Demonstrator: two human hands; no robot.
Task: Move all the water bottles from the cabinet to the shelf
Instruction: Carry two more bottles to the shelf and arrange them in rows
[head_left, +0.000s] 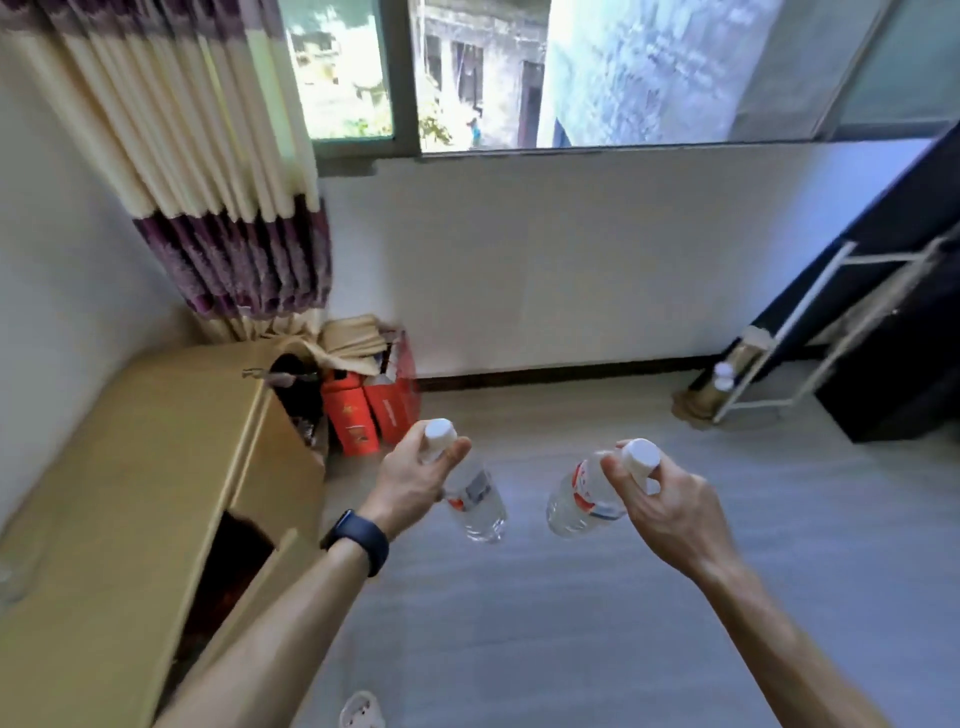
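The left grip (415, 483) pinches 1 clear water bottle (480, 501) high at the neck, thumb and fingers curled round it just under the white cap (440, 432), so the body hangs down and tilts away to the right. The right grip (667, 512) is curled round the neck of a 2nd water bottle (576, 496) in the same way, its fingers closed just below that bottle's white cap (640, 456), and this body slants down to the left. Both bottles carry a red, white and blue label and hang in the air above the grey floor (571, 613), their bases near each other but apart. A dark watch (358, 540) sits on the left wrist. The tan cabinet (130, 467) stands along the left wall with its door (270, 582) swung open onto a dark inside; what it holds cannot be made out. Well apart, at the far right, the white-framed shelf (810, 332) leans against a black unit (909, 374), and 2 small white caps (723, 371) show at its lower end, too blurred to say more. Red boxes (371, 415) stand just beside the cabinet's far end, below a cream and purple curtain (234, 249) and the window (467, 73).
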